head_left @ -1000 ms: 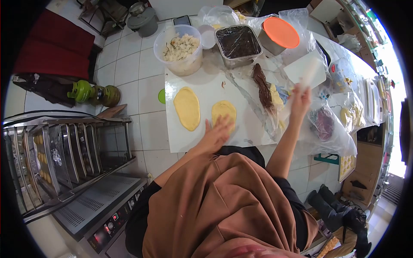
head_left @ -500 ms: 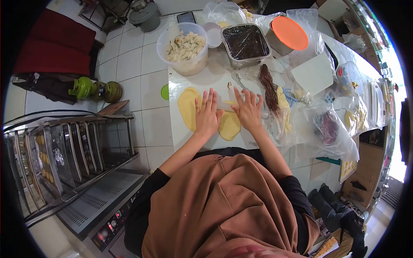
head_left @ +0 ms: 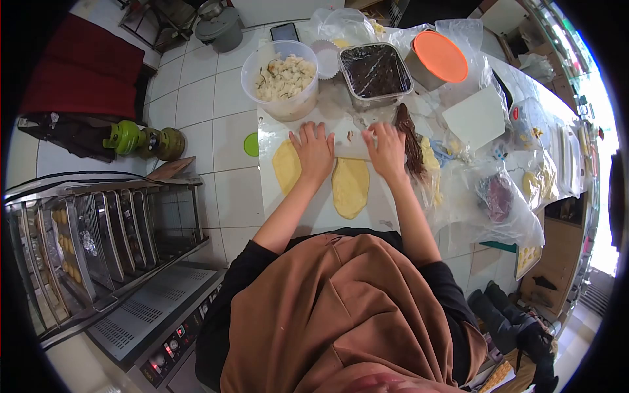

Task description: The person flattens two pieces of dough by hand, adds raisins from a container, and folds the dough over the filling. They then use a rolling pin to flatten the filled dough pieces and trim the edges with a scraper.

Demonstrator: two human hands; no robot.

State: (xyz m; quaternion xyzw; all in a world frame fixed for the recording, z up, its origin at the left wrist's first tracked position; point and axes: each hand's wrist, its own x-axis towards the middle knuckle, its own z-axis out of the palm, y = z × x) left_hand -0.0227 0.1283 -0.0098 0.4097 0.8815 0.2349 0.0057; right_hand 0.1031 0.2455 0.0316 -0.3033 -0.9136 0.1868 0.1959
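A pale rolling pin point(head_left: 350, 150) lies across the upper end of an oval of yellow dough point(head_left: 350, 188). On the pin's left part rests my left hand point(head_left: 316, 152), fingers apart and slightly bent. My right hand point(head_left: 388, 152) lies over its right part, fingers loosely bent and not closed round it. Both hands cover the pin's ends. A second flat piece of yellow dough point(head_left: 285, 168) is at the left, partly behind my left hand. Just right of my right hand is a dark brown strip point(head_left: 410, 141) on the white table point(head_left: 278, 213).
Along the back stand a tub of white shredded filling point(head_left: 285, 78), a film-covered dark container point(head_left: 375, 71) and a container with an orange lid point(head_left: 440, 57). A white board point(head_left: 475, 118) and plastic bags point(head_left: 498, 196) lie at the right. A tray rack point(head_left: 105, 242) stands at the left.
Both hands and the rolling pin have moved away from my body, toward the back of the table. My fingers are more bent. The middle dough shows more of its length and looks longer.
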